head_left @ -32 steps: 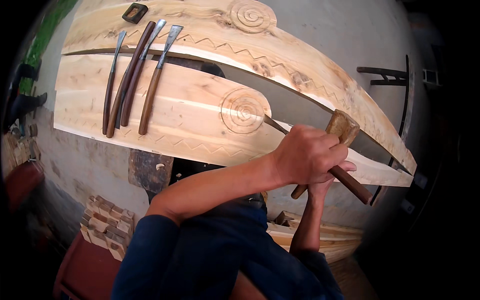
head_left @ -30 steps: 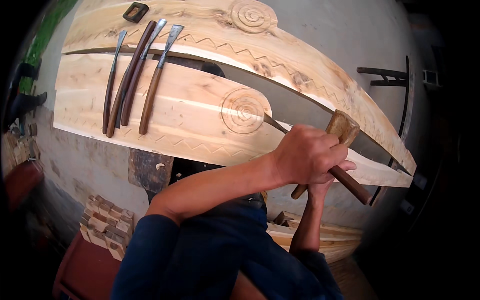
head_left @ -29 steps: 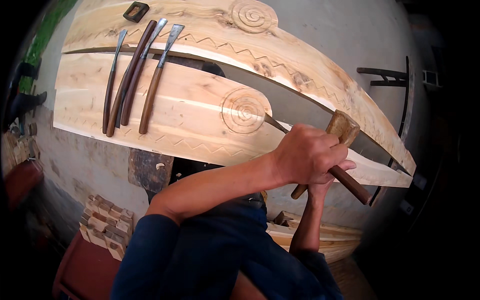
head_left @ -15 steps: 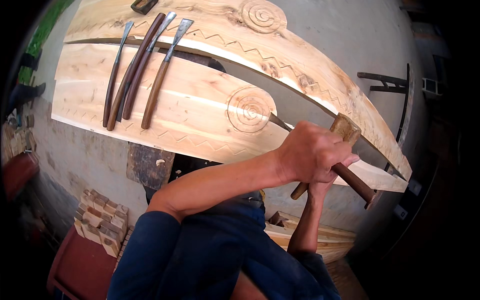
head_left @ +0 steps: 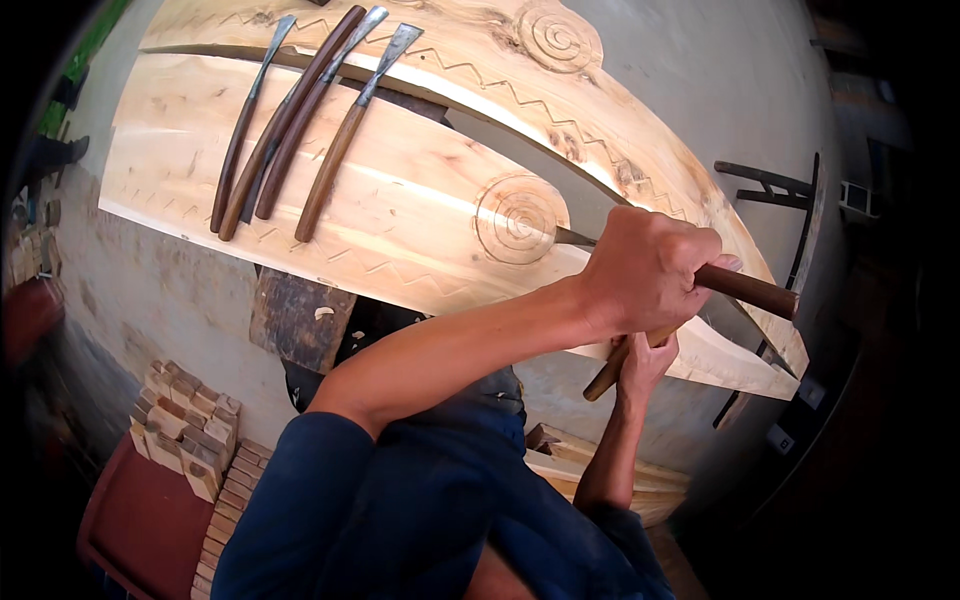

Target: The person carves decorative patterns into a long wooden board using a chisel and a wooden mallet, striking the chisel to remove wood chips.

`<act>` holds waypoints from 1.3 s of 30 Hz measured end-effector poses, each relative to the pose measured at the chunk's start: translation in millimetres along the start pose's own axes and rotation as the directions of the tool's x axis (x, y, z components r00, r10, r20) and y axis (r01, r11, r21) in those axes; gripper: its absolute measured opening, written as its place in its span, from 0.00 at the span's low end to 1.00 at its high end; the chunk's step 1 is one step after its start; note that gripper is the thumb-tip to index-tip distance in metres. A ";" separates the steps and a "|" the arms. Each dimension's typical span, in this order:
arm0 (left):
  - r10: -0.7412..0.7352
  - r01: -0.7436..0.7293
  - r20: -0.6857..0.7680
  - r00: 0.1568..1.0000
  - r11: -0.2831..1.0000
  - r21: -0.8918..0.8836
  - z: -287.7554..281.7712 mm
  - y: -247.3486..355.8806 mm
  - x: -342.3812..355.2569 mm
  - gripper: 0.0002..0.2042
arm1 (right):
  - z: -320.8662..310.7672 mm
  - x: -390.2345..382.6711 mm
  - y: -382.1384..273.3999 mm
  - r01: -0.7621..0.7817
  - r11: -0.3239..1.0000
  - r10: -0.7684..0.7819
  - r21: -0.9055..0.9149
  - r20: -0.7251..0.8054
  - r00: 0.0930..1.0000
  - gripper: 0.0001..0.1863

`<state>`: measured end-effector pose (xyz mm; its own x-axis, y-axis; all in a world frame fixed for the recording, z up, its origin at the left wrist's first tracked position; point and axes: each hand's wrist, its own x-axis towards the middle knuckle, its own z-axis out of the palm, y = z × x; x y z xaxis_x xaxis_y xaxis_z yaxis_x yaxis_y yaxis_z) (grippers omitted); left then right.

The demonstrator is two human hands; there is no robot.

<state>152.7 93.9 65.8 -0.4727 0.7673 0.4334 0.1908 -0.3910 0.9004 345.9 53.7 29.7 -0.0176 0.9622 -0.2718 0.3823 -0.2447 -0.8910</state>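
Note:
My left hand (head_left: pixel 650 268) is closed round the brown handle (head_left: pixel 755 287) of a chisel, whose blade (head_left: pixel 572 237) reaches the end of the carved spiral (head_left: pixel 518 222) on the nearer pale board (head_left: pixel 400 200). Below it, my right hand (head_left: pixel 645 362) grips a wooden mallet's handle (head_left: pixel 605 378); the mallet's head is hidden behind my left hand. Several more chisels (head_left: pixel 330 170) lie side by side across the board's left half. The farther board (head_left: pixel 460 50) bears a second spiral and a zigzag line.
A dark stained support (head_left: pixel 300 315) shows under the near board. Wood blocks (head_left: pixel 185 425) are stacked by a red surface (head_left: pixel 130 530) at lower left. A dark wooden frame (head_left: pixel 765 175) is at right, long timber (head_left: pixel 560 480) behind my right arm. Someone's dark shoe (head_left: pixel 65 152) shows at far left.
My left hand and the chisel have moved up and right, the handle now more level. The mallet's head has gone out of sight behind that hand. The boards appear higher as the view shifted.

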 end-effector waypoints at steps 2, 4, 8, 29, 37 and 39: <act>-0.039 0.036 0.035 0.999 0.997 0.071 2.0 0.4 2.8 0.06 | 2.6 -0.6 -1.2 0.008 1.000 -0.009 -0.015 -0.015 1.000 0.09; -0.083 0.075 0.092 0.992 0.994 0.085 2.7 -0.5 5.6 0.04 | 3.2 0.2 -1.1 0.030 0.999 -0.031 -0.043 -0.014 0.999 0.10; -0.001 -0.001 0.101 0.995 1.000 0.019 1.0 0.5 -4.2 0.04 | -6.0 2.9 5.8 0.007 0.987 -0.001 -0.161 0.038 0.999 0.19; -0.045 0.041 0.107 0.993 0.998 0.042 2.4 -2.2 -6.6 0.04 | -2.4 0.4 0.7 0.060 0.985 -0.061 -0.160 -0.001 0.998 0.15; 0.003 -0.002 0.017 1.000 1.000 -0.027 -23.8 0.8 -6.9 0.15 | -43.2 -2.7 -94.3 0.476 0.855 -0.502 -0.206 -0.096 0.859 0.20; 0.002 -0.001 0.023 1.000 0.998 -0.067 -19.0 3.1 -2.9 0.14 | -53.3 -13.0 -153.2 0.690 0.706 -0.707 -0.159 -0.201 0.678 0.21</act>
<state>138.4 80.9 66.6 -0.4520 0.7781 0.4361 0.1329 -0.4247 0.8955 336.8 85.1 189.1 -0.0964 0.8493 0.5190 0.4051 0.5098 -0.7590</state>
